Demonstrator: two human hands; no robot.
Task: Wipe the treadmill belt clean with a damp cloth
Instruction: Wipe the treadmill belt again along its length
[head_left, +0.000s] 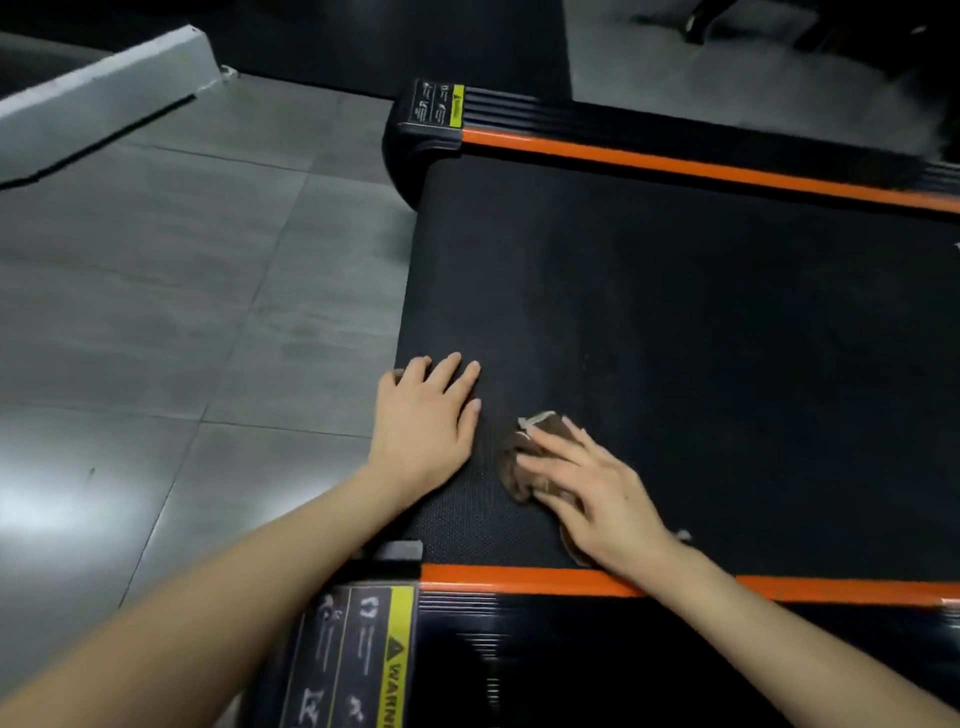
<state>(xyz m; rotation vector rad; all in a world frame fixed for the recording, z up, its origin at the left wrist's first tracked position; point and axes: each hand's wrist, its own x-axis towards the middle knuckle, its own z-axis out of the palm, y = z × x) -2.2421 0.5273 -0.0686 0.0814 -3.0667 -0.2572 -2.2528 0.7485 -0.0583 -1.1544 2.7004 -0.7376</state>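
The black textured treadmill belt (675, 322) runs across the view from its rear end at the left. A crumpled brown cloth (524, 457) with a pale edge lies on the belt near the front rail. My right hand (597, 493) presses flat on the cloth with straight, spread fingers. My left hand (428, 418) rests flat on the belt's rear edge, just left of the cloth, with its fingers straight.
Orange-striped black side rails border the belt, one in front (519, 579) and one behind (675, 163). Yellow warning labels (397, 670) mark the rail ends. A grey tiled floor (182, 312) lies to the left, with a pale sloped ledge (104, 88) at the far left.
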